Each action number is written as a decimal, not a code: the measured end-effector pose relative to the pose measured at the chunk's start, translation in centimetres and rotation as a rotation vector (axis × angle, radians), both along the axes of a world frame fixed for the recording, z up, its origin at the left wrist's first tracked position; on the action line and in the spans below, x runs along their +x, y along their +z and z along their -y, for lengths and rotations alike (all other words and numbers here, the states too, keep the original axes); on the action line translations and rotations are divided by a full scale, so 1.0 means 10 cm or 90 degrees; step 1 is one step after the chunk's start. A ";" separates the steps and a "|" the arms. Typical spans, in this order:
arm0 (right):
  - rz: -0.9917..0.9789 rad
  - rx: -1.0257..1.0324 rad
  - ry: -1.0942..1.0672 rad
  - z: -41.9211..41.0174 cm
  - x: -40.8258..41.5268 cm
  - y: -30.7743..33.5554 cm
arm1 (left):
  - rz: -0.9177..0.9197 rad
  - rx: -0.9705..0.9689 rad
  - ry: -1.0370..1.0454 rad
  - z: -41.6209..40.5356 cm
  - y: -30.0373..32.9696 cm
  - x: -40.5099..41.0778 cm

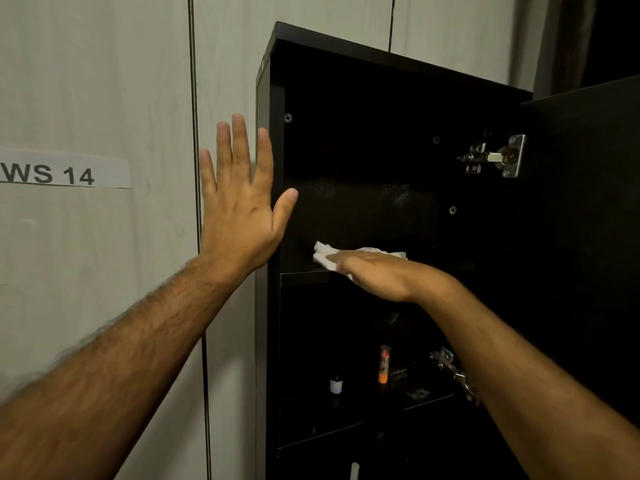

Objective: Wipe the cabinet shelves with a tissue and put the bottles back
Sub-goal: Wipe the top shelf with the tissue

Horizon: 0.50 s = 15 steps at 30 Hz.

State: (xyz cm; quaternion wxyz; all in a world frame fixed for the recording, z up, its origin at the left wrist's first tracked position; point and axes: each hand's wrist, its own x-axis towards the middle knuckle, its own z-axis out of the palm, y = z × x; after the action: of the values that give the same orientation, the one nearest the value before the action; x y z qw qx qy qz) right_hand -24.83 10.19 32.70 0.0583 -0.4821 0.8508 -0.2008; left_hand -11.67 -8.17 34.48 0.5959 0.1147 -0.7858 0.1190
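Note:
A tall black cabinet (273, 98) stands open in front of me. My right hand (375, 275) lies flat, palm down, on a white tissue (323, 254) spread on the upper shelf (301, 277), pressing it there. My left hand (239, 202) is raised with fingers spread straight, against the cabinet's left front edge and the wall beside it. On the lower shelf (318, 433) stand a small dark bottle with a white label (335, 384) and a slim orange bottle (384, 363).
The cabinet door (585, 220) hangs open on the right, with metal hinges (495, 157) at the top and lower down. A pale wall (104, 81) with a paper label reading "WS 14" (65, 169) is to the left. Dark clutter lies beside the orange bottle.

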 end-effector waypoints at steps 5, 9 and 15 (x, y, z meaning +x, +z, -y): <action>-0.032 0.046 -0.135 0.01 -0.02 0.09 | 0.015 0.015 -0.006 -0.04 -0.02 0.00; -0.072 0.032 -0.042 0.27 0.19 0.04 | 0.018 0.023 -0.016 -0.04 -0.02 0.02; 0.069 0.004 -0.074 0.09 0.03 0.05 | 0.023 0.031 -0.017 -0.04 -0.03 0.00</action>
State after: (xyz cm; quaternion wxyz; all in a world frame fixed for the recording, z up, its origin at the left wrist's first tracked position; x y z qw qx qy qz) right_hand -24.49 9.29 33.24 0.0938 -0.4199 0.8737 -0.2269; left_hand -11.63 -7.80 34.17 0.5802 0.1168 -0.8006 0.0939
